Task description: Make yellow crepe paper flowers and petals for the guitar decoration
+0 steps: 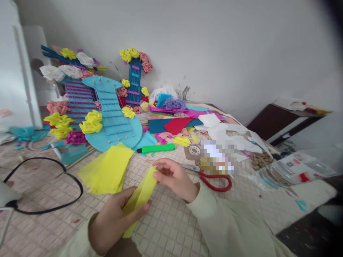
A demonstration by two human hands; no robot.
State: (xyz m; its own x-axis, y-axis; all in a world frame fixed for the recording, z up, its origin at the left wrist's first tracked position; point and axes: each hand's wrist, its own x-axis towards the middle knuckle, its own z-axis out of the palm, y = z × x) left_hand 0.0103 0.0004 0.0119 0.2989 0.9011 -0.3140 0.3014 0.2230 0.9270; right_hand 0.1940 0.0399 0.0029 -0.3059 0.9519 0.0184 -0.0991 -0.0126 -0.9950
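A folded strip of yellow crepe paper [143, 194] slants between my two hands above the tiled-pattern table. My left hand [115, 217] grips its lower part, thumb on top and fingers underneath. At the upper end, my right hand [174, 178] pinches the strip's edge between thumb and fingertips. Behind my left hand lies a fanned stack of yellow crepe paper sheets [107, 171]. Red-handled scissors [215, 182] rest just right of my right hand, the blades partly hidden behind it. A green marker [158, 148] lies beyond both hands.
Guitar-shaped crafts, one light blue [112, 121], stand at the back left with paper flowers [92, 121]. Coloured paper scraps [178, 125] cover the table's far side. A black cable [77, 182] loops at left. Stones [261, 160] and a plastic bottle [292, 171] lie at right.
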